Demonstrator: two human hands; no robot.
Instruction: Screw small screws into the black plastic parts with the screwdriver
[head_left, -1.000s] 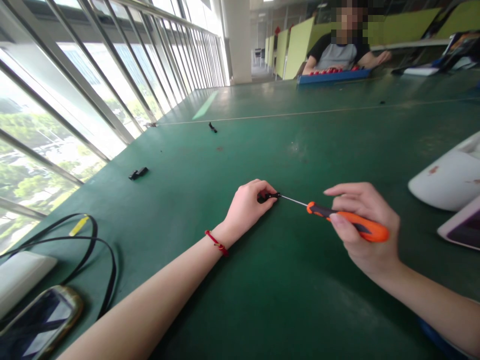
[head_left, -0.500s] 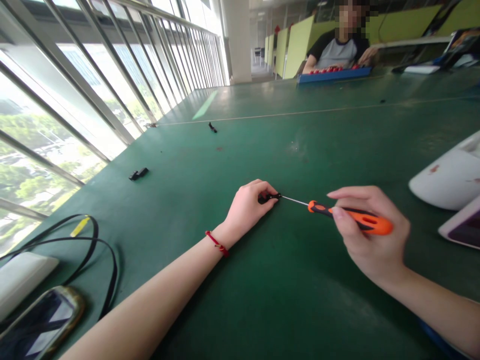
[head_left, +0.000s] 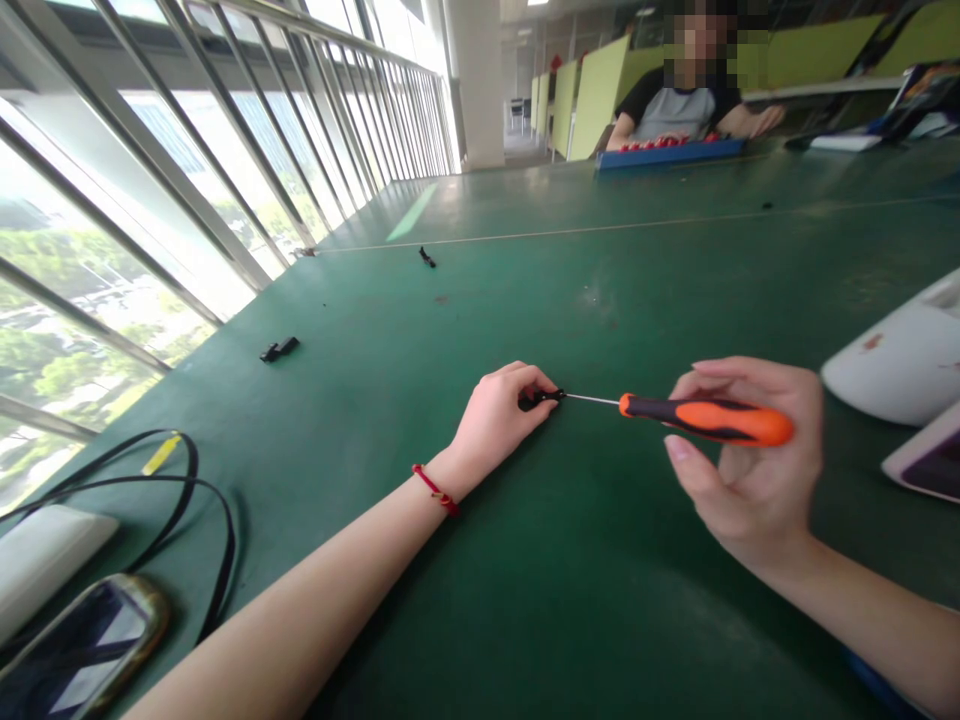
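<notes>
My left hand (head_left: 504, 408) lies low over the green table, thumb and fingers pinched on a small black part (head_left: 534, 398) that they mostly hide. An orange and black screwdriver (head_left: 709, 418) runs almost level from the right, and its thin shaft (head_left: 592, 398) reaches the near end of that part. Behind the handle, my right hand (head_left: 765, 470) supports it against the fingers and palm. The right thumb stands away below the handle. What exactly the tip meets is too small to tell.
Two small black pieces, one nearer (head_left: 280, 349) and one farther (head_left: 427, 257), lie on the table (head_left: 360, 380). A phone (head_left: 90, 650) and a looped black cable (head_left: 196, 470) are at left, a white object (head_left: 892, 355) at right. Across sits a person with a blue tray (head_left: 667, 155).
My right thumb has come off the screwdriver handle and dropped, and the handle has turned and levelled slightly. My left hand holds its place. Across the table, the person's hand has moved right.
</notes>
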